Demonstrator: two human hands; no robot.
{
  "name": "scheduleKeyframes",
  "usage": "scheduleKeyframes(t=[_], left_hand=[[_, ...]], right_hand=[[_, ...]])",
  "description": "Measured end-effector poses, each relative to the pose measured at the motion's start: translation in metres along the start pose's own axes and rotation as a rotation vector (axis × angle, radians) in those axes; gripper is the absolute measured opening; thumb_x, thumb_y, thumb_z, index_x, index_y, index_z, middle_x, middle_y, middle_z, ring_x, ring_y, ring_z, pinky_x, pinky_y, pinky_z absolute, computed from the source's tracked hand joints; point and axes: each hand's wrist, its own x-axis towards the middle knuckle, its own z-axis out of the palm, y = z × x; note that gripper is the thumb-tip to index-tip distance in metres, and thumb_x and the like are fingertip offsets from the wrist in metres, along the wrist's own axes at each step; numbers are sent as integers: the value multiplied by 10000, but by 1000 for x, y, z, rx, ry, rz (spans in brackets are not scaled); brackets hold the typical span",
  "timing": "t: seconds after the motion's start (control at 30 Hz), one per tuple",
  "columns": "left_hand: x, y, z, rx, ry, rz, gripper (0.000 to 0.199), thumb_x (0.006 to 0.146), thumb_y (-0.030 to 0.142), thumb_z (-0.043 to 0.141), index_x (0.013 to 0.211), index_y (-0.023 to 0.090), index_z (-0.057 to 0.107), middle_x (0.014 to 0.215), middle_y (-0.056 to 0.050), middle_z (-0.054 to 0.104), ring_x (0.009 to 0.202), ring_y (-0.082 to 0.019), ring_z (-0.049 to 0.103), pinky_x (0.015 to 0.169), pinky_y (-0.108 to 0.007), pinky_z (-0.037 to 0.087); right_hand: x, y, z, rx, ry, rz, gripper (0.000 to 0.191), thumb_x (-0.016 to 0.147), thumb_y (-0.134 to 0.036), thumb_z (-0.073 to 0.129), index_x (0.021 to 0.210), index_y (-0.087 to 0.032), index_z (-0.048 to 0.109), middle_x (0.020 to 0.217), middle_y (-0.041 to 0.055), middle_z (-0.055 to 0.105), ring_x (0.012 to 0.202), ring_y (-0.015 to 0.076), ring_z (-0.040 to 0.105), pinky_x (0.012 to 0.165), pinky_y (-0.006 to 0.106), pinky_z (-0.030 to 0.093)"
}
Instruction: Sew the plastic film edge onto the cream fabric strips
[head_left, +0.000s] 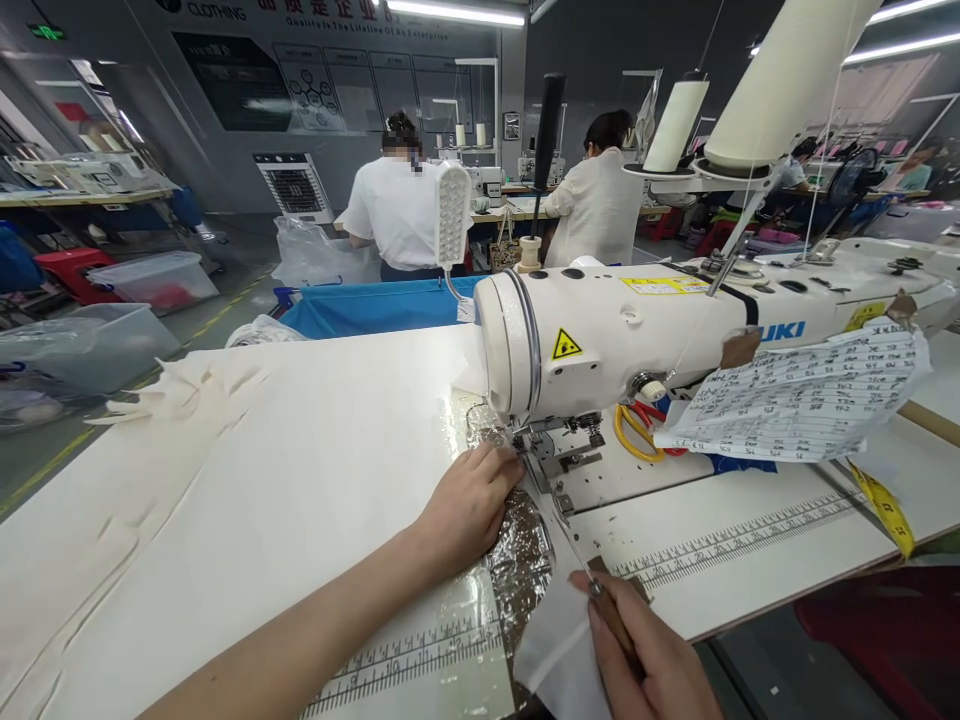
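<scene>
step: cream fabric (247, 470) fed under presser foot (559, 462) | left hand (469, 500) pressed flat, nothing gripped | right hand (649, 665) at 5 o'clock, fingers pinched on awl (592, 580) | next: steady guiding needed imo

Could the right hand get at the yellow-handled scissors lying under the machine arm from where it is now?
Probably not freely. The right hand is closed around a thin tool, and the scissors sit behind the presser foot, under the sewing machine and partly beneath the taped paper sheet.
</scene>
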Motion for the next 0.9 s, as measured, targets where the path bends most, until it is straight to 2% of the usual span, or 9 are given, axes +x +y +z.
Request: scheduleKeyframes(t=[0.07, 0.17, 0.33, 0.43, 0.57, 0.77, 0.9], left_hand=[[0, 1, 0, 33, 6, -29, 360, 890, 37, 398, 1202, 92, 571, 1175, -149, 576, 1098, -274, 509, 898, -468, 524], [0, 2, -2, 14, 36, -60, 334, 908, 58, 388, 1185, 88, 572, 1085, -142, 595, 1024, -259, 523, 860, -456, 534], [-2, 2, -4, -117, 79, 57, 289, 914, 57, 375, 1091, 113, 597, 1022, -108, 621, 934, -213, 544, 818, -390, 533], [-1, 1, -2, -70, 56, 85, 285, 911, 67, 391, 1090, 117, 607, 1057, -116, 625, 959, -224, 553, 827, -398, 528], [0, 1, -2, 34, 15, 59, 321, 900, 59, 384, 1135, 96, 599, 1095, -140, 616, 992, -246, 555, 815, -405, 533], [2, 3, -3, 126, -40, 6, 346, 897, 89, 403, 1197, 41, 568, 1153, -174, 585, 1023, -282, 541, 838, -435, 520], [1, 3, -1, 107, -40, -23, 358, 904, 105, 402, 1230, 80, 547, 1156, -161, 574, 1022, -278, 539, 827, -440, 526]], right_hand=[[5, -2, -1, -1, -31, -13, 305, 992, -401, 420, 1218, -309, 603, 1045, 39, 749, 883, 177, 723, 755, 207, 571], [14, -3, -1, -19, -80, -91, 302, 996, -345, 410, 1218, -249, 591, 1045, 72, 745, 919, 194, 713, 749, 221, 573], [26, -2, 4, -68, -52, -158, 297, 992, -291, 393, 1224, -221, 566, 1120, 97, 724, 998, 211, 692, 801, 281, 567], [32, -2, 8, -72, -54, -202, 284, 987, -270, 381, 1192, -220, 572, 1079, 89, 730, 955, 205, 702, 759, 267, 569], [37, 0, 14, -77, -4, -219, 290, 986, -285, 364, 1179, -222, 571, 1031, 75, 735, 893, 210, 711, 697, 265, 571], [40, 3, 21, -124, 7, -218, 300, 988, -279, 335, 1185, -220, 555, 1065, 87, 724, 934, 228, 702, 715, 305, 570], [37, 0, 19, -143, 26, -312, 278, 980, -237, 356, 1184, -249, 544, 1051, 65, 723, 906, 208, 710, 701, 282, 572]])
